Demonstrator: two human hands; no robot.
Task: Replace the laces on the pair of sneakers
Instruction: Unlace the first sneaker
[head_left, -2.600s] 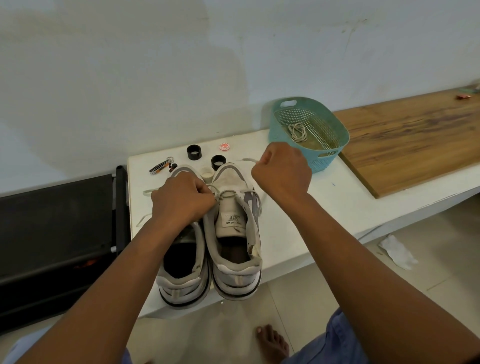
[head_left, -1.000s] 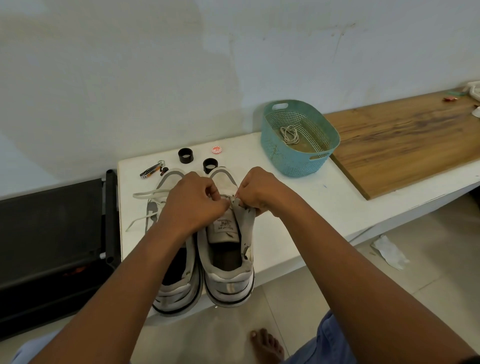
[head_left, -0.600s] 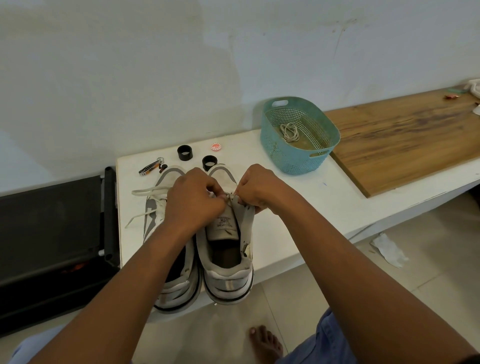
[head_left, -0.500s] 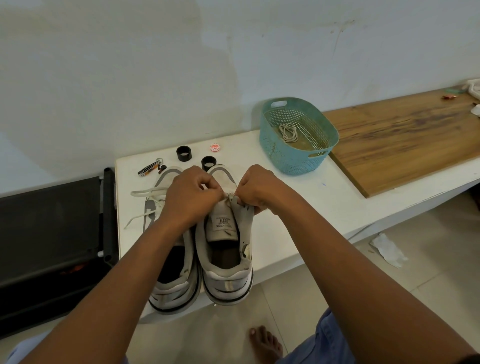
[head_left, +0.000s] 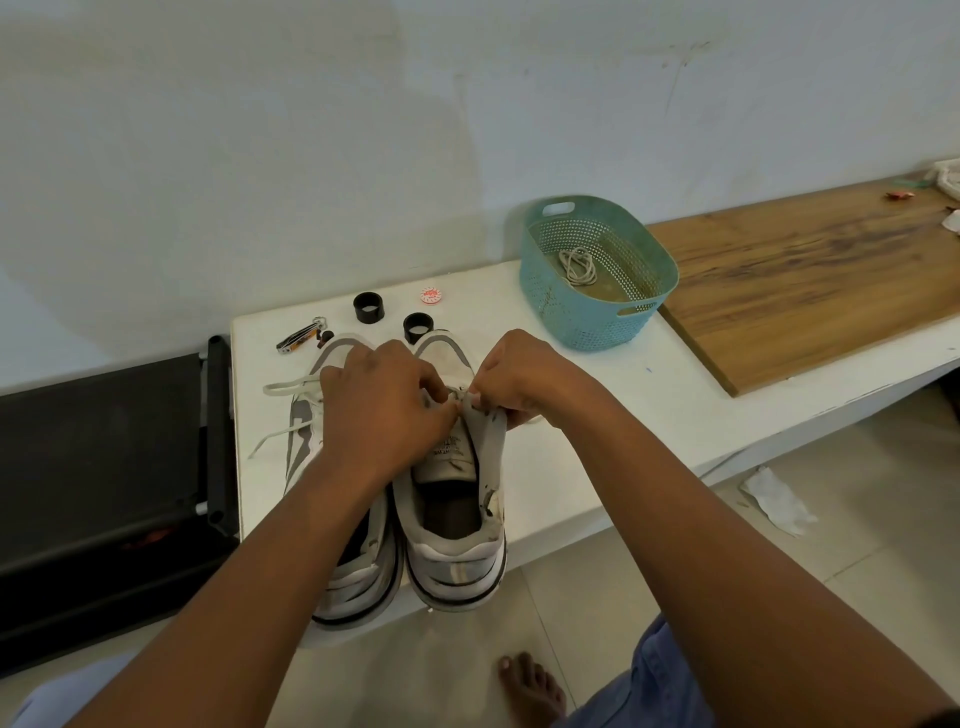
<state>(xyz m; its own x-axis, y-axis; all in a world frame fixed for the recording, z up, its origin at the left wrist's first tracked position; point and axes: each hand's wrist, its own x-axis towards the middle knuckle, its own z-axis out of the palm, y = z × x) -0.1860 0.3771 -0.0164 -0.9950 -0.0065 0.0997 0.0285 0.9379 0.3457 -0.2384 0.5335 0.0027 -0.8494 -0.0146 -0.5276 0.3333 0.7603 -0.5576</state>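
Two grey-and-white sneakers stand side by side on the white table (head_left: 597, 395), heels toward me. My left hand (head_left: 382, 410) and my right hand (head_left: 522, 379) meet over the upper eyelets of the right sneaker (head_left: 457, 519), fingers curled and pinching its lace and eyelet flap. The left sneaker (head_left: 358, 566) lies partly under my left forearm. Its loose white lace (head_left: 283, 410) trails off to the left on the table. A coiled lace (head_left: 577, 266) lies in the teal basket (head_left: 592, 317).
Behind the shoes lie two black rings (head_left: 368, 307), a red-and-white cap (head_left: 429, 294) and a nail clipper (head_left: 301, 338). A wooden board (head_left: 810, 280) covers the right of the table. A black treadmill (head_left: 104, 467) stands at left. My bare foot (head_left: 530, 686) is on the tiled floor.
My right hand came back from near the basket to the right sneaker's eyelets. Since then both hands have stayed together there with only small finger movements.
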